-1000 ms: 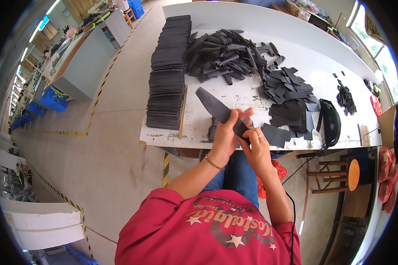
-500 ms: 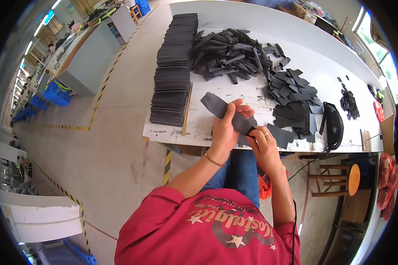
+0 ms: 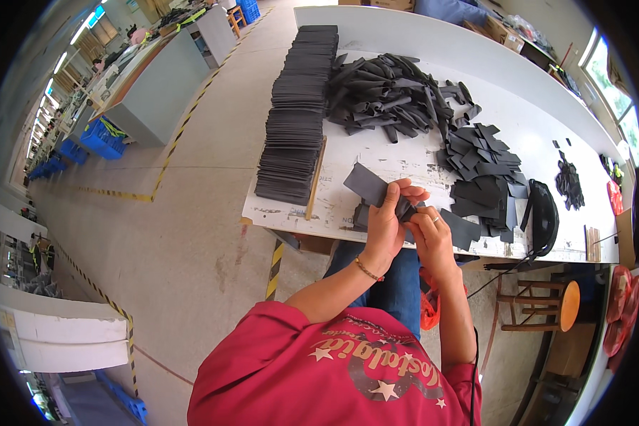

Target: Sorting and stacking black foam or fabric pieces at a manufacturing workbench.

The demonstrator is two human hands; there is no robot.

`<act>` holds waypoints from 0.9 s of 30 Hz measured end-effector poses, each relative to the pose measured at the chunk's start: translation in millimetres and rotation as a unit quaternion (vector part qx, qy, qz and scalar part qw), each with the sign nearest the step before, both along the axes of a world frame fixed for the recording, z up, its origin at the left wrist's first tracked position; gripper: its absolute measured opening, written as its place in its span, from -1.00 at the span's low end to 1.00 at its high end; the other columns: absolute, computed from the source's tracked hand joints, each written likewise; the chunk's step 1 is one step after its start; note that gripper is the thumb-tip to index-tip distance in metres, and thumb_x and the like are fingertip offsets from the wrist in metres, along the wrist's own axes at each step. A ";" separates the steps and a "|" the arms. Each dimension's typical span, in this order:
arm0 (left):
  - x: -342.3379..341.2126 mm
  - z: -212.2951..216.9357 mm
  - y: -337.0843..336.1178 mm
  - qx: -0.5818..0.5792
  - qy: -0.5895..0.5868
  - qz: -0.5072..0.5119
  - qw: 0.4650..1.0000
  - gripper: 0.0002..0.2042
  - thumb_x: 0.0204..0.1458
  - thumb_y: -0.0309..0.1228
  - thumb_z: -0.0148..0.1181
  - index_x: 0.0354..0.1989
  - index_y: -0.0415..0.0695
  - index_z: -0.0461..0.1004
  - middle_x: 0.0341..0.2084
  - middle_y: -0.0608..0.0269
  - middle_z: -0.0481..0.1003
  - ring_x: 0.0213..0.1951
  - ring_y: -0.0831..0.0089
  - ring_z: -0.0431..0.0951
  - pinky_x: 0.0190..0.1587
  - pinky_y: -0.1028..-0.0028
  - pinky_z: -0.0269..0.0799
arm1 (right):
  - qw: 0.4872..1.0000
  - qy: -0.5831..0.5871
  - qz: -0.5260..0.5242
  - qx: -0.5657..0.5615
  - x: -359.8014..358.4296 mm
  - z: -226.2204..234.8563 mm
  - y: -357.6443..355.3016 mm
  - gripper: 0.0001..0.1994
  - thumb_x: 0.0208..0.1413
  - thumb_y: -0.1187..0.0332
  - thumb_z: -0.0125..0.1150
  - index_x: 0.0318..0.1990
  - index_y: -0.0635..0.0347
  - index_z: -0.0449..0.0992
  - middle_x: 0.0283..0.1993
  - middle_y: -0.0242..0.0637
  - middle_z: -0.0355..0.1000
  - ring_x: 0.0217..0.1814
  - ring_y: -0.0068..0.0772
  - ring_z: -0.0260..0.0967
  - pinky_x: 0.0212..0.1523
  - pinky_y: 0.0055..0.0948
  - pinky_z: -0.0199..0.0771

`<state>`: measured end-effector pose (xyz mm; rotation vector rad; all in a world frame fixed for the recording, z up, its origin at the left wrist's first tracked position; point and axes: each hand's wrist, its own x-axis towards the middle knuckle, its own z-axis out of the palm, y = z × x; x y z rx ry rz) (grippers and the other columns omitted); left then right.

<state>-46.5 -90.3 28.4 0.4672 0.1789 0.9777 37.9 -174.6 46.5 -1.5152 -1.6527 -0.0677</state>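
Above a scuffed table (image 3: pixel 348 150) bordering grey floor (image 3: pixel 213 195), both hands' fingers (image 3: pixel 391 199) (image 3: pixel 425 223) grip black material (image 3: pixel 366 183).

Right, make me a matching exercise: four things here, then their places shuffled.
1. flat dark strip of thin material
2. long row of stacked black sheets
3. loose heap of curled black pieces
4. round-seated brown wooden stool

A. on the grey floor, to the right
B. on the white table, right of 2
C. held by left hand and right hand
D. along the table's left edge

Pairs: 1-C; 2-D; 3-B; 4-A
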 end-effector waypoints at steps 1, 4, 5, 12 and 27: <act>-0.2 0.3 0.0 0.003 -0.002 -0.003 1.000 -0.67 0.29 -0.20 -0.01 -0.06 -0.26 0.41 -0.27 0.10 0.56 -0.14 0.24 0.58 0.02 0.31 0.45 | 1.000 -0.001 0.004 -0.004 1.2 -0.2 0.9 -0.80 -0.08 0.65 0.25 -0.29 0.30 0.39 -0.26 -0.09 0.38 -0.23 0.03 0.39 -0.26 -0.17 0.44; -1.8 0.4 1.5 0.004 0.005 -0.009 1.000 -0.68 0.29 -0.21 -0.02 -0.05 -0.25 0.42 -0.26 0.09 0.56 -0.14 0.23 0.58 0.03 0.31 0.45 | 1.000 -0.001 0.011 -0.002 2.9 -1.9 3.9 -0.83 -0.06 0.64 0.24 -0.30 0.31 0.41 -0.26 -0.09 0.39 -0.25 0.01 0.38 -0.27 -0.20 0.43; -2.0 -0.4 2.5 0.004 0.006 -0.009 1.000 -0.68 0.29 -0.21 -0.02 -0.05 -0.25 0.42 -0.26 0.09 0.56 -0.14 0.23 0.58 0.03 0.31 0.45 | 1.000 -0.001 0.013 0.004 3.0 -2.2 5.1 -0.86 -0.03 0.63 0.22 -0.30 0.31 0.42 -0.26 -0.10 0.39 -0.27 0.00 0.38 -0.28 -0.22 0.41; -1.6 -4.4 7.3 0.020 0.005 0.001 1.000 -0.68 0.30 -0.21 -0.04 -0.04 -0.24 0.42 -0.24 0.09 0.56 -0.11 0.20 0.58 0.04 0.26 0.45 | 1.000 0.012 0.012 -0.004 2.0 -2.9 9.6 -0.87 -0.01 0.62 0.21 -0.28 0.32 0.43 -0.24 -0.08 0.40 -0.24 0.02 0.37 -0.24 -0.22 0.42; -10.0 -0.4 24.9 0.088 0.000 0.009 0.996 -0.65 0.30 -0.19 -0.07 -0.01 -0.24 0.41 -0.15 -0.02 0.56 0.18 0.03 0.40 0.33 0.13 0.14 | 0.804 0.589 -0.081 -0.001 -20.6 3.3 0.4 -0.88 0.12 0.42 0.29 -0.38 0.29 0.55 -0.22 -0.40 0.41 -0.22 -0.62 0.32 -0.19 -0.58 0.37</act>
